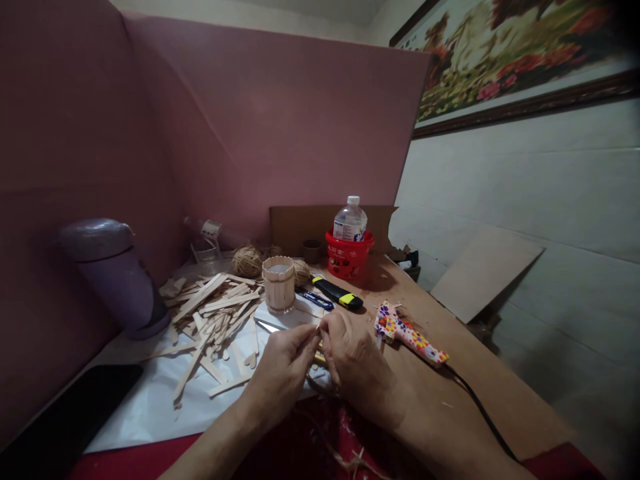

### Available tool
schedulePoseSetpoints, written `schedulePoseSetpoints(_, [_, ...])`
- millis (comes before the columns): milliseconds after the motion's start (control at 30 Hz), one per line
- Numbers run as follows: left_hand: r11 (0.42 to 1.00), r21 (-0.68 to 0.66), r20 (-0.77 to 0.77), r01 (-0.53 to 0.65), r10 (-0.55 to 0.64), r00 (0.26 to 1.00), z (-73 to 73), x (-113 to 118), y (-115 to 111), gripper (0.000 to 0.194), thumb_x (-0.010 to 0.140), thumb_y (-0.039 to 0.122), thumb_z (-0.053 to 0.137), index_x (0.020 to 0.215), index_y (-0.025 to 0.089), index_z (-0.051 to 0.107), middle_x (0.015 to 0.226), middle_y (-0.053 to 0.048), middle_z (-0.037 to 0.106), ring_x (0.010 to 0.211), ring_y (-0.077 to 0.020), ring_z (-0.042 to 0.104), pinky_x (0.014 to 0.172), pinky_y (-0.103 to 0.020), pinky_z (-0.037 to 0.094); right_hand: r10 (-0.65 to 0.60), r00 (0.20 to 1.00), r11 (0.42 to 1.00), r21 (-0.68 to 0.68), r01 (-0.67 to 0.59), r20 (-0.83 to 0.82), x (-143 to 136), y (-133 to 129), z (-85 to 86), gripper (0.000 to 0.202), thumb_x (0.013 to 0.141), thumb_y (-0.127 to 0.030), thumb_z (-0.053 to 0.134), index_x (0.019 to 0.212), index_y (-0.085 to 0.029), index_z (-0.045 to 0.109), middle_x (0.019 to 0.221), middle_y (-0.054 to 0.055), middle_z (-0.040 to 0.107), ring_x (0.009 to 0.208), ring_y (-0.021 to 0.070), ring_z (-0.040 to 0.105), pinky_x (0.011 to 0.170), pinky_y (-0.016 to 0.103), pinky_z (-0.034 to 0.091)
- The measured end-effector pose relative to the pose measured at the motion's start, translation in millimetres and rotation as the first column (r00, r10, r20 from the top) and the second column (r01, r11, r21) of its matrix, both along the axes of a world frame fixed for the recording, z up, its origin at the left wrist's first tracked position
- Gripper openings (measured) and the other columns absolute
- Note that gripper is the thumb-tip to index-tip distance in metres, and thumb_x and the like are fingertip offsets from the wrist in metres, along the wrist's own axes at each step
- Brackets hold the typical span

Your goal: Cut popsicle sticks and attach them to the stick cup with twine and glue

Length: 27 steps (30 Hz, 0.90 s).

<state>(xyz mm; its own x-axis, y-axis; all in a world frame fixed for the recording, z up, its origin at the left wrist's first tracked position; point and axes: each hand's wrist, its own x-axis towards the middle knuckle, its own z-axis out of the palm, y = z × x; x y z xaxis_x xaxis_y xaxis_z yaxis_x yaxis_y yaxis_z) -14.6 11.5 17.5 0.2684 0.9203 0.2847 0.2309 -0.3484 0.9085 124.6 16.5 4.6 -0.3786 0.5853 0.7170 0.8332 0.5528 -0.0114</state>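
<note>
My left hand point(284, 363) and my right hand point(353, 357) meet close together over the front of the table. Fingertips of both are pinched around something small and pale, mostly hidden by the fingers. Just beyond them stands a round cup point(279, 288) faced with upright wooden craft sticks. A pointed metal blade point(267, 325) lies by my left hand. Past my right hand are a blue cutter knife point(319, 301) and a black and yellow utility knife point(337, 293). A strand of twine point(333, 453) hangs below my hands over the red cloth.
Loose craft sticks point(220, 307) lie heaped at left on a white sheet point(135, 413). A flowered glue gun point(410, 335) with a black cord lies at right. Behind are a twine ball point(247, 261) and a red bucket point(349, 261) holding a plastic bottle point(351, 220). A purple tumbler point(120, 280) stands left.
</note>
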Motion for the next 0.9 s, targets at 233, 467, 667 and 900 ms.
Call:
schedulePoseSetpoints(233, [0.996, -0.086, 0.156, 0.022, -0.008, 0.988, -1.5, 6, 0, 0.024, 0.084, 0.033, 0.053, 0.082, 0.016, 0.07, 0.072, -0.003, 0.062, 0.071, -0.0164, 0.051, 0.069, -0.025, 0.042, -0.036, 0.993, 0.999, -0.016, 0.034, -0.108, -7, 1, -2.5, 0.015, 0.085, -0.005, 0.036, 0.084, -0.016, 0.047, 0.074, 0.008, 0.055, 0.064, 0.0204, 0.054, 0.057, 0.032, 0.047])
schedulePoseSetpoints(467, [0.98, -0.19, 0.331, 0.063, 0.004, 0.944, -5.4, 11, 1, 0.027, 0.08, 0.036, 0.059, 0.089, 0.014, 0.073, 0.072, -0.004, 0.066, 0.07, -0.0162, 0.055, 0.063, -0.022, 0.043, -0.066, 0.978, 0.997, -0.06, 0.055, -0.197, -10, 4, -7.0, 0.014, 0.087, -0.007, 0.034, 0.087, -0.016, 0.045, 0.077, 0.01, 0.057, 0.066, 0.022, 0.058, 0.059, 0.034, 0.051])
schedulePoseSetpoints(667, [0.973, -0.23, 0.404, 0.03, 0.068, 0.912, -10.6, 16, 5, 0.027, 0.076, 0.038, 0.065, 0.088, 0.014, 0.073, 0.068, -0.003, 0.064, 0.061, -0.0125, 0.051, 0.051, -0.018, 0.036, -0.095, 0.949, 0.996, -0.028, 0.09, -0.3, -17, 4, -9.6, 0.012, 0.088, -0.009, 0.034, 0.087, -0.017, 0.043, 0.074, 0.009, 0.059, 0.063, 0.0212, 0.06, 0.056, 0.031, 0.049])
schedulePoseSetpoints(900, [0.939, -0.344, 0.504, -0.014, 0.198, 0.841, -0.1, 15, -5, 0.034, 0.066, 0.043, 0.073, 0.08, 0.013, 0.07, 0.044, 0.008, 0.033, 0.041, -0.0036, 0.026, 0.038, -0.014, 0.018, -0.235, 0.861, 0.972, -0.091, 0.218, -0.451, 4, 30, -7.2, 0.011, 0.085, -0.009, 0.036, 0.084, -0.017, 0.043, 0.069, 0.009, 0.059, 0.059, 0.0221, 0.06, 0.05, 0.03, 0.042])
